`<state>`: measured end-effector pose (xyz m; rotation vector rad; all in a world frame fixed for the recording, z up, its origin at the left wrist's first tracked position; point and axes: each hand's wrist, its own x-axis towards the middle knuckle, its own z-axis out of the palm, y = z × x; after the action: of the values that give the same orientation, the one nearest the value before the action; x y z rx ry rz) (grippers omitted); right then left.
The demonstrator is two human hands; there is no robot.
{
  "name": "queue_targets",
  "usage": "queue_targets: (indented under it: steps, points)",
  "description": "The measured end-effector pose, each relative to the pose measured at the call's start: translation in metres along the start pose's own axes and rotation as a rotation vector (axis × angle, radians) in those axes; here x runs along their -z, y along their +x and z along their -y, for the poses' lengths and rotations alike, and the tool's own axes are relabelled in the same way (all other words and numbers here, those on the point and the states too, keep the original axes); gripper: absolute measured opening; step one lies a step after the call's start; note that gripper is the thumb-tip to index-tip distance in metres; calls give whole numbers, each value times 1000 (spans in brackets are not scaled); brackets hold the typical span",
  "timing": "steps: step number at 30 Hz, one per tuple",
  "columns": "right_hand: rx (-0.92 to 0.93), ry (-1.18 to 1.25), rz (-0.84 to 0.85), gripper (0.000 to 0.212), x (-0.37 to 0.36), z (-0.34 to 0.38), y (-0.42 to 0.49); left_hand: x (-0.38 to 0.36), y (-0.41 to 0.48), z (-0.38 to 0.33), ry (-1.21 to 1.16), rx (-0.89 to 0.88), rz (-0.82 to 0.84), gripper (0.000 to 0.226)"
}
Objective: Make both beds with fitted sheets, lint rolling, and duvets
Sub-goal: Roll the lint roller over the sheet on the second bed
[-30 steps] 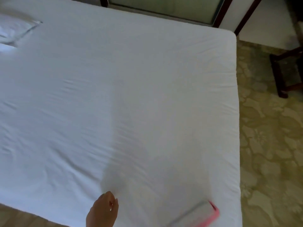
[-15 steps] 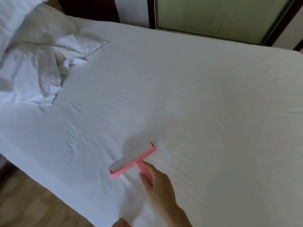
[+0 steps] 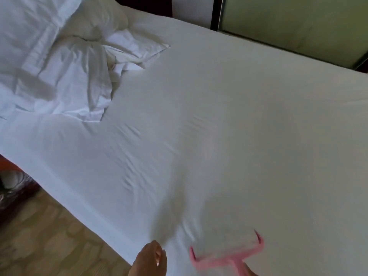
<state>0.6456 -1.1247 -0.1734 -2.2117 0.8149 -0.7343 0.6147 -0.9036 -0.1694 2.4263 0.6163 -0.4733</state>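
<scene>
Bedside, head view. Looking down on fitted sheet (image 3: 219, 136), pulled white over the mattress and lightly creased toward the near edge. Finding lint roller (image 3: 225, 250) at the bottom of the frame, lying on the sheet close to that near edge: pink frame, pale drum between two prongs, all blurred, handle running down out of view. Catching only a sliver of right hand (image 3: 251, 272) at the bottom border, against the handle's right side; failing to make out its fingers, so not calling the grip either way. Spotting left hand (image 3: 149, 259) to the left of the roller and apart from it, over the bed's near edge. Reading its fingers (image 3: 158, 255) as loosely curled, nails showing, holding nothing, tips possibly brushing the sheet's edge. Marking heap of rumpled white bedding (image 3: 59, 72) at the upper left, sitting on the sheet and well apart from the roller, with pillow (image 3: 103, 18) behind it. Noting wood-toned floor (image 3: 49, 236) below the near edge, dark patterned cloth (image 3: 14, 190) at the far left, and greenish glass panel (image 3: 288, 22) in a dark frame beyond the bed's far side.
</scene>
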Motion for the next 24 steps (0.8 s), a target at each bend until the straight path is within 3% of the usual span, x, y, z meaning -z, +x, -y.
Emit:
queue_targets:
  steps: [1,2,3,5,7,10,15,20,24]
  points:
    - [-106,75,317,39,11,15,-6,6,1,-2,27,20,56,37]
    - [1,8,595,22,17,36,-12,12,1,-5,32,27,85,34]
    - [152,-45,789,29,22,57,-15,11,2,-1,38,7,66,32]
    - [92,73,918,39,13,94,-24,14,0,2,45,20,65,33]
    - [71,18,1019,39,-22,132,-24,9,-5,5,67,11,88,33]
    - [234,-129,1106,40,-57,154,-19,1,-12,11,76,-26,87,33]
    - [358,-268,1092,38,-18,107,-2,-20,-35,14,119,-29,142,39]
    - [250,-394,1173,41,101,20,12,-39,-75,0,146,-34,124,35]
    - [154,-515,1169,38,238,-54,41,-51,-157,-55,158,-20,35,31]
